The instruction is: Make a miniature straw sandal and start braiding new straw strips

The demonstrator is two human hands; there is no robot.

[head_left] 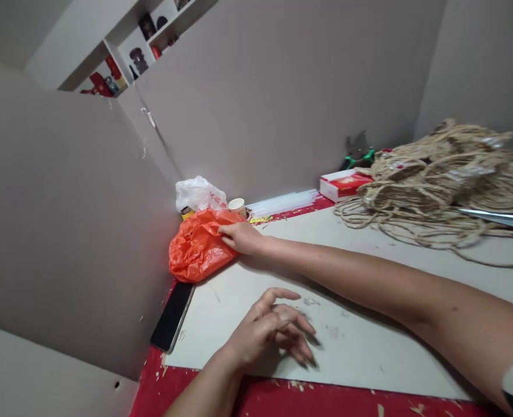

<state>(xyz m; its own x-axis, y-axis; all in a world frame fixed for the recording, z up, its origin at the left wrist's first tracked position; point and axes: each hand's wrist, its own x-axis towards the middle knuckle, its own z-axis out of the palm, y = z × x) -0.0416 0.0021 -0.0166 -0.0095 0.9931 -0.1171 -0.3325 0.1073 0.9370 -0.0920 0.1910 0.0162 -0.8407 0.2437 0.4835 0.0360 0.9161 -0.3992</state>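
My right hand (244, 237) reaches across to the left with its fingers closed on the edge of a crumpled orange plastic bag (202, 246). Part of those fingers is hidden in the folds, and the bag's contents do not show. My left hand (276, 327) rests at the front of a white board (356, 341), its fingers loosely bent, apart and holding nothing. A black smartphone (173, 315) lies at the board's left edge, just below the bag.
Behind the orange bag are a white plastic bag (199, 194) and a paper cup (237, 206). Translucent sticks (282, 202) lie along the wall beside a red and white box (345, 184). Bundled beige rope (439, 174) and scissors (499, 218) occupy the right. A partition (73, 220) borders the left.
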